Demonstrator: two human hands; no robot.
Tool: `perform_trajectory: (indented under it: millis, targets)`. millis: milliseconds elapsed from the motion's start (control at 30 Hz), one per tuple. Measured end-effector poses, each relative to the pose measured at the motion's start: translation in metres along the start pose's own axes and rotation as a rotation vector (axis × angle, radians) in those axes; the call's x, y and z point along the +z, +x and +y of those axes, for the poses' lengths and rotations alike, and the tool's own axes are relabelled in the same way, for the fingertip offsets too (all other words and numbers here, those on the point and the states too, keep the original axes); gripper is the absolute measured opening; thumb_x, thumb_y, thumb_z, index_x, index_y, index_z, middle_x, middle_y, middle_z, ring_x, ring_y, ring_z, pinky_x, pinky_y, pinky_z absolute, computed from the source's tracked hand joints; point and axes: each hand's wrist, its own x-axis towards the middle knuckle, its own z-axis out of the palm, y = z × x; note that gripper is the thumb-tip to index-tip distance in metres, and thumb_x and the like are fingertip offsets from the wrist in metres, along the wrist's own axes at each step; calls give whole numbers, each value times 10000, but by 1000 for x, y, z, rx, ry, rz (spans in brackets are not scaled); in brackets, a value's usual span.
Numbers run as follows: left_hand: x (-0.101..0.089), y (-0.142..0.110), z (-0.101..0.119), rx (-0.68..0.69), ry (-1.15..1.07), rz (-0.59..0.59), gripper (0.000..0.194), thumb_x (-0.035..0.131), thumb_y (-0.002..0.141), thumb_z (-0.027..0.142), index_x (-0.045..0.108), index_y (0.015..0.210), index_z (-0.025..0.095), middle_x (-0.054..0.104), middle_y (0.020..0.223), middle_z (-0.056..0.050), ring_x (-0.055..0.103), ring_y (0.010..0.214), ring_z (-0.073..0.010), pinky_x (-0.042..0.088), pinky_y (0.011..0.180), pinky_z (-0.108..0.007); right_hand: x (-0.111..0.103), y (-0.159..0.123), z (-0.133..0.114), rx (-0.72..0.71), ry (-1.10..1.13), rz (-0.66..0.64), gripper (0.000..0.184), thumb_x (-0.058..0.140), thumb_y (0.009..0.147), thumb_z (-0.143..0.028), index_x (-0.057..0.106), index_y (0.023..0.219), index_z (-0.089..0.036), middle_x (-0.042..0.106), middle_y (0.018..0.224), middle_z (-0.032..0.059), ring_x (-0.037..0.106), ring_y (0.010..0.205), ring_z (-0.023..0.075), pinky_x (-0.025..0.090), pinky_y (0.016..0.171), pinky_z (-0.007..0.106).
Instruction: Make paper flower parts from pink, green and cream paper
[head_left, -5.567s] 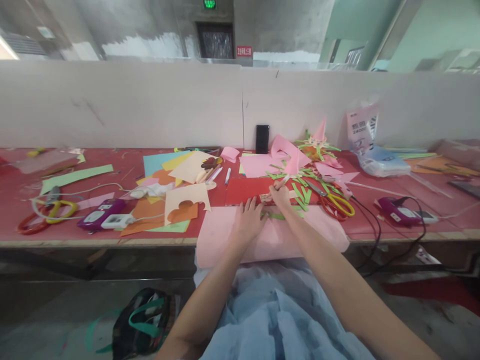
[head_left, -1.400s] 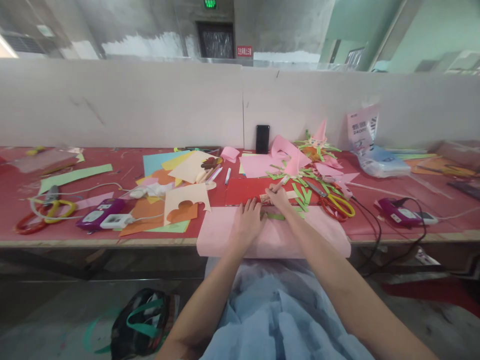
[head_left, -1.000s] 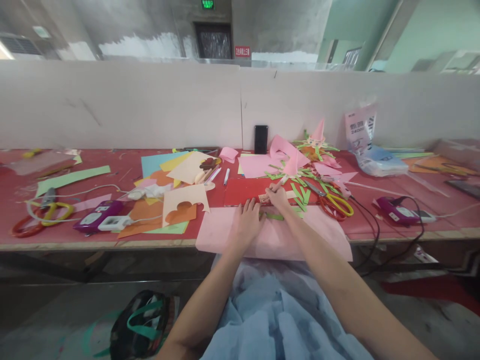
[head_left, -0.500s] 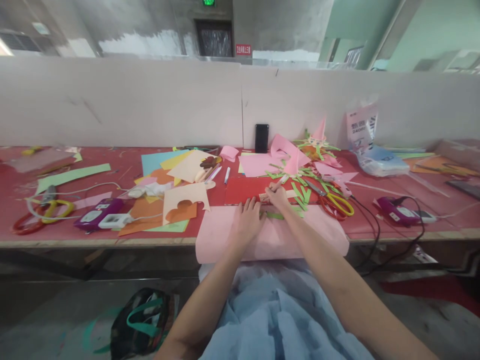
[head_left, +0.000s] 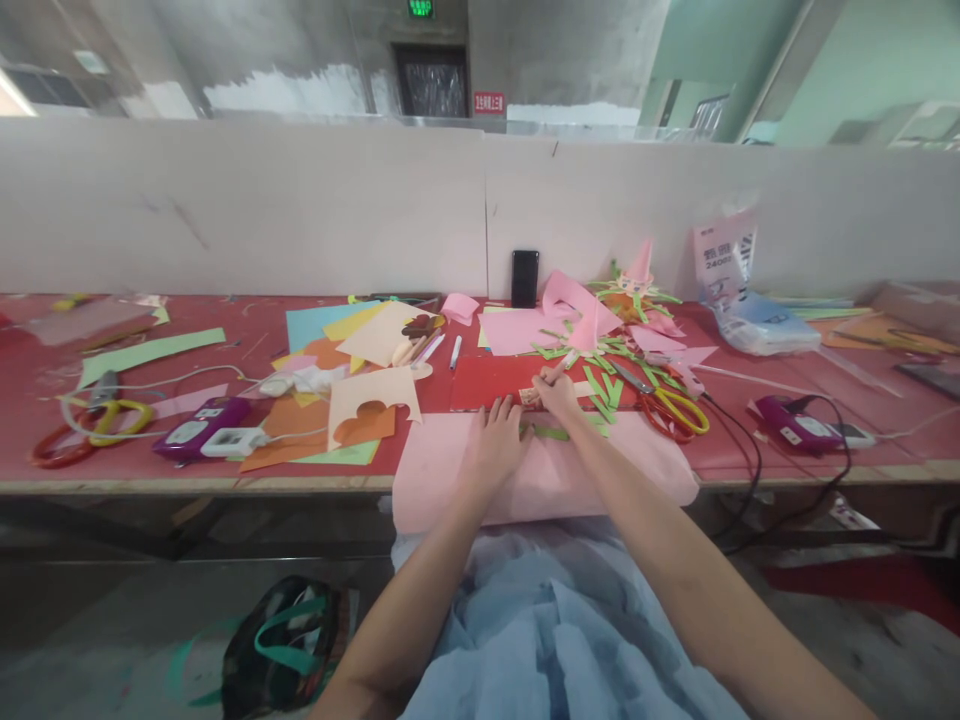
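Note:
My right hand (head_left: pixel 556 392) is closed round a light-coloured pen (head_left: pixel 564 363), low over a small beige paper strip (head_left: pixel 529 396) with marks on it. Beneath the strip lies a red sheet (head_left: pixel 484 378). Fingers stretched out, my left hand (head_left: pixel 498 438) rests flat, its tips at the red sheet's near edge and its palm over a large pink sheet (head_left: pixel 439 470) that hangs over the table edge. Green paper strips (head_left: pixel 604 390) are scattered to the right of my right hand, and a green piece (head_left: pixel 553 432) lies between my hands. The pen's tip is too small to make out.
Scissors with red and yellow handles (head_left: pixel 675 413) lie at right; a second pair (head_left: pixel 97 425) is far left. A pink cone with green fringe (head_left: pixel 587 330) stands behind my hands. A phone (head_left: pixel 525 278) leans on the partition. Purple corded devices (head_left: pixel 199 428) and coloured paper (head_left: pixel 367 400) lie about.
The whole view has shifted very slightly. Both hands keep nearly the same place and pose, the right one still holding the pen over the beige strip.

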Motion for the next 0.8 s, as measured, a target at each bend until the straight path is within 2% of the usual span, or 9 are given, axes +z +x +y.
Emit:
perform_trajectory:
  millis: [300, 433, 533, 800]
  targets:
    - [6, 1, -2, 14, 9, 30, 371, 417, 892, 322, 485, 1218, 160, 397, 1425, -120, 321, 1335, -258, 218, 1096, -468, 0, 1, 4, -22, 3, -10, 221, 461, 684, -338, 315, 559, -230, 434, 424, -67, 487, 422, 113, 350, 444, 211]
    - [5, 1, -2, 9, -4, 19, 371, 410, 892, 317, 485, 1222, 166, 384, 1433, -120, 307, 1342, -263, 217, 1094, -479, -1, -2, -1, 30, 70, 41, 199, 446, 682, -331, 314, 569, -235, 482, 425, -56, 543, 427, 137, 389, 443, 217]
    - [2, 0, -1, 3, -8, 11, 364, 405, 892, 311, 494, 1212, 162, 382, 1434, -122, 310, 1340, -268, 220, 1092, -480, -1, -2, -1, 58, 96, 30, 172, 446, 677, -327, 334, 586, -235, 535, 458, -41, 560, 432, 146, 407, 447, 224]
    - [2, 0, -1, 6, -4, 17, 365, 413, 890, 316, 493, 1210, 161, 387, 1433, -115, 307, 1342, -266, 213, 1096, -477, -1, 2, 4, 27, -16, 39, 203, 446, 693, -374, 342, 590, -233, 513, 482, -41, 544, 499, 137, 401, 490, 222]
